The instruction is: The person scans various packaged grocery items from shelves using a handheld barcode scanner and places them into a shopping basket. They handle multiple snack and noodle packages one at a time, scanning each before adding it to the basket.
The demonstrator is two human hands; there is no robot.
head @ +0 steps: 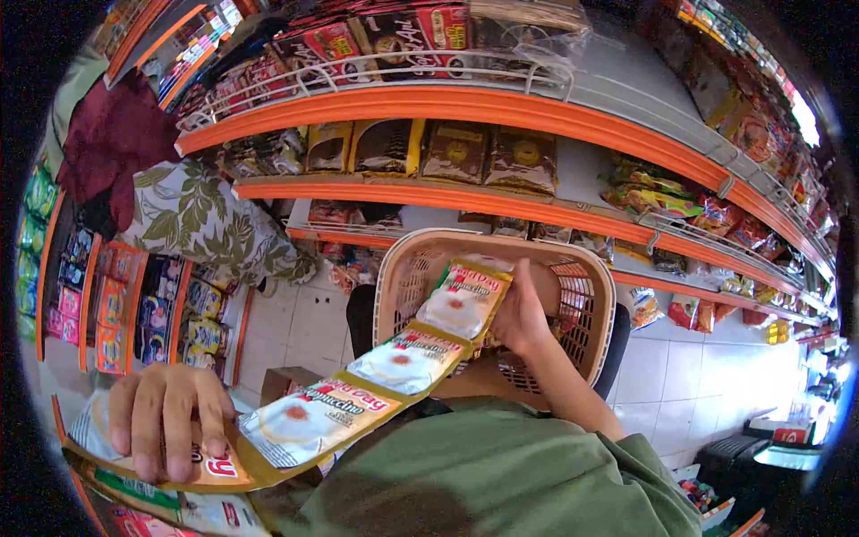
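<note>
A long joined strip of instant coffee sachets [302,423] stretches slantwise in front of my green shirt. My left hand [168,419], at the lower left, has its fingers curled over the strip's near part; more sachets hang below it. My right hand [520,312] grips the strip's far end above a beige plastic basket [496,241]. The thumb side of that hand shows, while its fingers are partly hidden behind the sachets. The basket has slotted walls and sits between my dark-clad knees. Packets show in it, largely covered by the strip and my right arm.
Shelves with orange edges [470,104] and wire rails curve across the front, holding coffee packs [520,158] and snack bags [658,194]. At the left a person [201,215] in leaf-patterned clothing stands close by. A cardboard box [288,382] is on the tiled floor [644,376].
</note>
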